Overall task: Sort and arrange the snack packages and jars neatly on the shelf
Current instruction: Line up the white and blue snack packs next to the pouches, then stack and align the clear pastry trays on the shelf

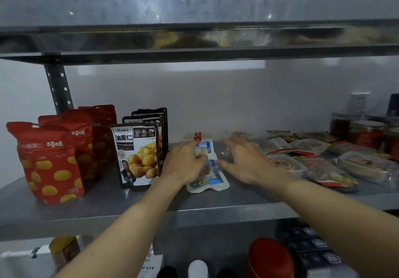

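On the grey metal shelf, red chestnut bags stand in a row at the left. Black-and-white chestnut bags stand beside them. Small blue-and-white snack packs lie flat in the middle. My left hand grips the upper part of these packs with curled fingers. My right hand hovers just right of them, fingers spread and relaxed, its thumb close to the pack's edge. Loose flat snack packs lie scattered to the right. Clear jars stand at the far right back.
An upper shelf hangs low overhead with boxes on it. A perforated upright post stands at the back left. Below the shelf are a red lid, dark boxes and bottles. A wall socket sits at the right.
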{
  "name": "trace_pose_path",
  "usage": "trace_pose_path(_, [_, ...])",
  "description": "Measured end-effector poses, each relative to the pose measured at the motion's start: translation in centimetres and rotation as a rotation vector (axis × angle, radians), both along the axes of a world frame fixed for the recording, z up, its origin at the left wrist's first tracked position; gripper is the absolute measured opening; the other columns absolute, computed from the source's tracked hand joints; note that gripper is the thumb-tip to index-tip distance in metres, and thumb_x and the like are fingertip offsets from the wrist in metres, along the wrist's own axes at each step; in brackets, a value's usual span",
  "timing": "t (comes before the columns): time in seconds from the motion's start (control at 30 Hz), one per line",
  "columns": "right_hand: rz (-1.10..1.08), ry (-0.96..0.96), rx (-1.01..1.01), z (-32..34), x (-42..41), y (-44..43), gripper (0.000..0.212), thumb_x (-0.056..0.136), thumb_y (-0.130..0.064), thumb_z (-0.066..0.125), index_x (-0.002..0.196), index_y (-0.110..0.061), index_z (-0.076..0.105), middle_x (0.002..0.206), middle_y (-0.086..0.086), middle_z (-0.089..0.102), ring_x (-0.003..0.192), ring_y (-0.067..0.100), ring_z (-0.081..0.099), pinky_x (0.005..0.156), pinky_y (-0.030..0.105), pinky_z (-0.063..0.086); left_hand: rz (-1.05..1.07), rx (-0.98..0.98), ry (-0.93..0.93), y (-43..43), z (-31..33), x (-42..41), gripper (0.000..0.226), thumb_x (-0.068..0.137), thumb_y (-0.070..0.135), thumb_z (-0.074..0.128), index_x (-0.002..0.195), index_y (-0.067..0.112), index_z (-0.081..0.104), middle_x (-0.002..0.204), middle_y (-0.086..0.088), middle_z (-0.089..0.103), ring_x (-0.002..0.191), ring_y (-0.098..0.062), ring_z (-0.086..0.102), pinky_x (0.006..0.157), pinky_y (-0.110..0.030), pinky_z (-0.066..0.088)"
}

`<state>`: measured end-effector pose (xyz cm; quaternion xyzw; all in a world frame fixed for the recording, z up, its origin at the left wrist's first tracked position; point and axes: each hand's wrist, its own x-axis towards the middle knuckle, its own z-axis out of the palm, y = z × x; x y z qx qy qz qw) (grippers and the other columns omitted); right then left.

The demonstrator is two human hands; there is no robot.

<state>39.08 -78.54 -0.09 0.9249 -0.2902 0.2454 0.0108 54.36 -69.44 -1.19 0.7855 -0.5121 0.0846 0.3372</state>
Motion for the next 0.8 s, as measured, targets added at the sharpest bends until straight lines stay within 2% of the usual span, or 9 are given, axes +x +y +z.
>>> trace_pose_path(0.2, [-0.091, 0.094, -0.014, 0.7, -3.9, -0.1, 0.064, 0.088, -0.055, 0.055, 0.141, -0.021, 0.042, 0.144, 0.006, 0.048, 0.126, 0.03, 0.049, 0.1, 0.04, 0.042, -0.055, 0.061, 0.02, 0.1, 0.4, -1.8, 0.053, 0.087, 0.04, 0.057, 0.137, 0.022, 0.05, 0.14, -0.003, 0.051, 0.125, -0.024, 0.049, 0.101, -0.037, 0.042])
trace_pose_path(0.37, [-0.103, 0.128, 0.001, 1.5, -6.6, -1.4, 0.067, 0.088, -0.056, 0.056, 0.145, -0.027, 0.037, 0.135, 0.007, 0.057, 0.122, 0.031, 0.052, 0.098, 0.042, 0.044, -0.097, 0.121, -0.041, -1.1, 1.5, -3.6, 0.05, 0.091, 0.043, 0.053, 0.135, 0.021, 0.049, 0.139, -0.007, 0.051, 0.126, -0.028, 0.046, 0.1, -0.042, 0.043])
trace_pose_path(0.43, [-0.095, 0.15, 0.026, 2.0, -7.0, -2.6, 0.067, 0.086, -0.058, 0.057, 0.144, -0.029, 0.04, 0.133, 0.007, 0.058, 0.121, 0.031, 0.053, 0.097, 0.041, 0.045, -0.11, 0.142, -0.052, -2.0, 1.8, -4.1, 0.053, 0.091, 0.046, 0.052, 0.138, 0.023, 0.046, 0.142, -0.007, 0.048, 0.129, -0.029, 0.044, 0.102, -0.043, 0.042])
trace_pose_path(0.57, [-0.077, 0.205, 0.083, 2.9, -6.9, -6.3, 0.069, 0.08, -0.063, 0.061, 0.132, -0.018, 0.057, 0.133, 0.009, 0.059, 0.122, 0.03, 0.052, 0.098, 0.043, 0.047, -0.134, 0.192, -0.133, -4.9, 2.8, -4.6, 0.055, 0.091, 0.048, 0.052, 0.139, 0.022, 0.045, 0.144, -0.007, 0.046, 0.131, -0.028, 0.043, 0.105, -0.041, 0.039])
trace_pose_path(0.7, [0.026, 0.223, 0.15, 4.0, -6.5, -9.9, 0.067, 0.084, -0.059, 0.06, 0.135, -0.016, 0.053, 0.138, 0.007, 0.055, 0.125, 0.03, 0.05, 0.103, 0.039, 0.043, -0.108, 0.285, -0.184, -8.6, 4.1, -4.6, 0.053, 0.091, 0.047, 0.055, 0.138, 0.024, 0.047, 0.139, -0.007, 0.05, 0.123, -0.028, 0.049, 0.097, -0.033, 0.039])
trace_pose_path(0.8, [0.059, 0.269, 0.182, 4.5, -5.7, -13.0, 0.065, 0.087, -0.057, 0.057, 0.134, -0.012, 0.053, 0.136, 0.009, 0.055, 0.123, 0.03, 0.05, 0.103, 0.04, 0.043, -0.1, 0.384, -0.183, -11.3, 5.2, -4.4, 0.052, 0.092, 0.047, 0.054, 0.138, 0.024, 0.047, 0.145, -0.005, 0.046, 0.128, -0.026, 0.045, 0.1, -0.031, 0.036])
